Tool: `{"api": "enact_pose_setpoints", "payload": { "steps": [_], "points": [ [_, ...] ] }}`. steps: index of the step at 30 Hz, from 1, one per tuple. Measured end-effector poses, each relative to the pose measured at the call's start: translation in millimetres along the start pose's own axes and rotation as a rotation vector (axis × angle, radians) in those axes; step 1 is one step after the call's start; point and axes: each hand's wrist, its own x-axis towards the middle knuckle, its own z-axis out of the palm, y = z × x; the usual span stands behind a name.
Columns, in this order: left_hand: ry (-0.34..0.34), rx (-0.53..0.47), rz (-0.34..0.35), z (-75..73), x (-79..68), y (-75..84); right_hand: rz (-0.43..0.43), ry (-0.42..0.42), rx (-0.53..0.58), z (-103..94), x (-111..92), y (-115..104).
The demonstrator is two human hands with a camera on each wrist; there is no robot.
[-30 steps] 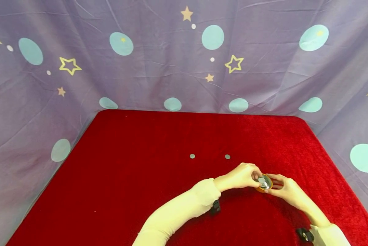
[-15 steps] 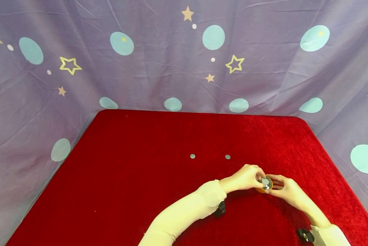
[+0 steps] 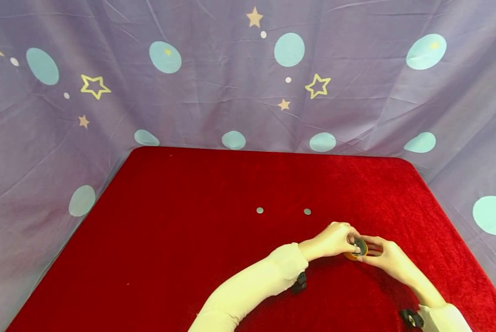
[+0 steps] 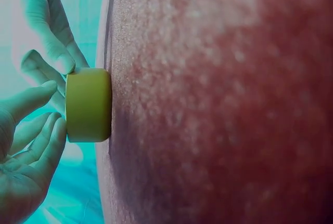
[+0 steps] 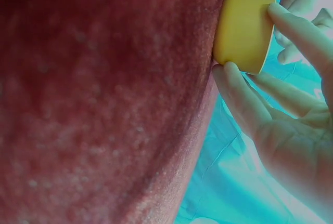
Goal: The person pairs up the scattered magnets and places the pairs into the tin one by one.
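A small round yellow container [image 3: 351, 257] stands on the red cloth, dark inside with bright spots; in the wrist views its smooth yellow side [image 4: 88, 105] shows. My right hand [image 3: 391, 259] holds it from the right, thumb and fingertips on opposite sides near the rim. My left hand [image 3: 333, 238] is bent over its mouth from the left. In the left wrist view the left thumb [image 4: 39, 96] and fingers are apart at the rim, with nothing visible between them. Two flat, pale coin-like discs, a left one [image 3: 259, 210] and a right one [image 3: 307, 211], lie behind the hands.
The red cloth [image 3: 190, 207] covers the table. Purple curtains [image 3: 215, 69] with stars and balloons stand along the back and sides. Black wrist devices, such as the left one [image 3: 299, 282], are worn beneath the sleeves.
My left hand has moved slightly right, further over the container. The pale disc seen at its fingertips earlier no longer shows there. My right hand and the container have stayed put.
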Motion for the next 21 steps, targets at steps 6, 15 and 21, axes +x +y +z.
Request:
{"api": "enact_pose_setpoints", "payload": {
  "steps": [6, 15, 21],
  "points": [
    [-0.006, -0.001, -0.015, -4.1, -5.2, -2.9, -0.016, -0.009, -0.017, -1.5, 1, -1],
    [-0.013, -0.009, 0.021, -14.5, -17.4, -9.6, -0.057, 0.011, -0.122, -6.8, 4, -10],
    [-0.004, -0.006, 0.025, -26.2, -25.4, -15.2, -0.086, 0.041, -0.217, -10.7, 11, -20]
  ]
}}
